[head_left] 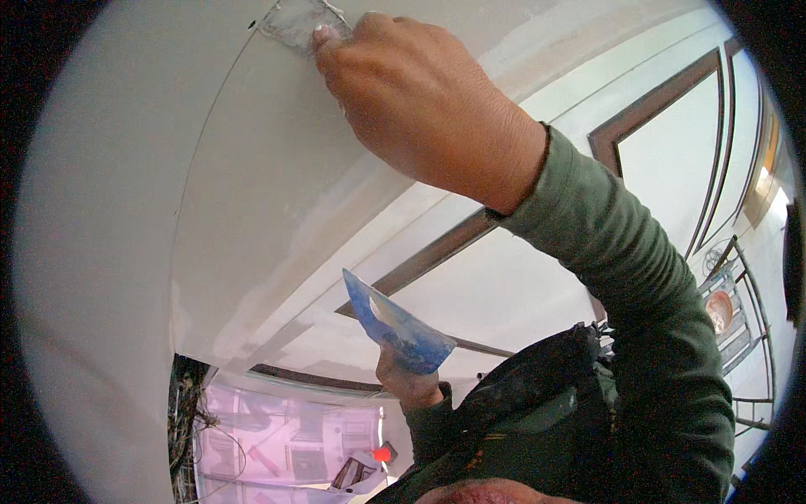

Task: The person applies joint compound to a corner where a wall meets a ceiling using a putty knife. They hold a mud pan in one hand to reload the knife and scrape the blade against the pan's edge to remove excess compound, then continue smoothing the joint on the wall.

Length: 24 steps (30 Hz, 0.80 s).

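Your right hand presses a small putty-smeared metal scraper blade flat against the white plastered ceiling panel, fingertips on the blade. Your left hand, lower down near your chest, grips a blue-stained broad filling knife with pale filler on it, tilted up. A dark green sleeve covers your right arm.
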{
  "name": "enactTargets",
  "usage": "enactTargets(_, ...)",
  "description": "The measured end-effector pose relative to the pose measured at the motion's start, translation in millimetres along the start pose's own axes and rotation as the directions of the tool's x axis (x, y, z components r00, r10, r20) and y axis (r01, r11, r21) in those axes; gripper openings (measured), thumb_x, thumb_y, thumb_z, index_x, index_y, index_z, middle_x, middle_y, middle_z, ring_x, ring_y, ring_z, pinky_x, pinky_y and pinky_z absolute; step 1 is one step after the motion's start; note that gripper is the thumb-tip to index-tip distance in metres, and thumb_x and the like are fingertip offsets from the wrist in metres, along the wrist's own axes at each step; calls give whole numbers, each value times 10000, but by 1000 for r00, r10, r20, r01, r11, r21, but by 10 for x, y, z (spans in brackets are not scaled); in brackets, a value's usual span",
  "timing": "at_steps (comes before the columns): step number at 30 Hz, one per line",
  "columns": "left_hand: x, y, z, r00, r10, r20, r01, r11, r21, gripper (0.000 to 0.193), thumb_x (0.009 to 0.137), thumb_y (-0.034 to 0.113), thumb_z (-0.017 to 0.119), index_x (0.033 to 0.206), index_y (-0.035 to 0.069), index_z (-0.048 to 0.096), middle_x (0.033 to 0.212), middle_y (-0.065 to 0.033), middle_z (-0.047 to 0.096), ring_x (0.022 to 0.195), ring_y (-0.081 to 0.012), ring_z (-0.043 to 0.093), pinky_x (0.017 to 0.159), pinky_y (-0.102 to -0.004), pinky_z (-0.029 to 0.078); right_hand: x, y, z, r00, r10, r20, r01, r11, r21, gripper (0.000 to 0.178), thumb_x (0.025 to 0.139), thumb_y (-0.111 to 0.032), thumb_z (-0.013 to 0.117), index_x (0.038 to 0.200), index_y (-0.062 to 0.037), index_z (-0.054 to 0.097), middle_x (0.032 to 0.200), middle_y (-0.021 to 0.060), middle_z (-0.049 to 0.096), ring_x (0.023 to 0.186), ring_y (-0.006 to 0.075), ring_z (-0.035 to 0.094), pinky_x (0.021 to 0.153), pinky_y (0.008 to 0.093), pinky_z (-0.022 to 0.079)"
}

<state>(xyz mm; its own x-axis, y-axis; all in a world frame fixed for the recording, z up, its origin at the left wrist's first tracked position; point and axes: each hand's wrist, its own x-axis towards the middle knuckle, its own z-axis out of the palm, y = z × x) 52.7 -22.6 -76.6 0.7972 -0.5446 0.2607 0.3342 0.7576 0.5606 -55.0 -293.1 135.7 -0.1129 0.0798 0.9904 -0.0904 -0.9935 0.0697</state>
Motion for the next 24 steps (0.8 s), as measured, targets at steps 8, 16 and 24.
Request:
enactTargets(8, -63, -229, 192, 948, 292, -128, -173, 809, 562, 251, 960, 191, 508, 1098, -11, 565, 953, -123, 633, 808, -235, 631, 662, -348, 551, -673, -59, -322, 928, 253, 274, -361, 796, 486, 213, 865, -108, 573, 1049, -22, 639, 796, 106, 638, 690, 196, 626, 628, 343, 511)
enactTargets(16, -123, -603, 559, 967, -242, 76, 250, 856, -453, 268, 971, 226, 502, 1098, -4, 552, 913, -121, 618, 697, -186, 556, 606, -333, 503, -1794, -471, -473, 620, 193, 760, -668, -378, 641, 355, 992, -209, 488, 1310, -60, 544, 997, 112, 608, 675, 103, 558, 510, 227, 461)
enactTargets(24, -174, -665, 643, 962, 207, -177, -10, 676, 737, 484, 1006, 323, 424, 1305, -58, 409, 1192, -179, 541, 1057, -259, 554, 894, -372, 480, -1906, -740, -482, 537, 134, 833, -794, -252, 553, 304, 934, -118, 580, 1218, -16, 614, 1039, 126, 588, 923, 175, 547, 804, 318, 445)
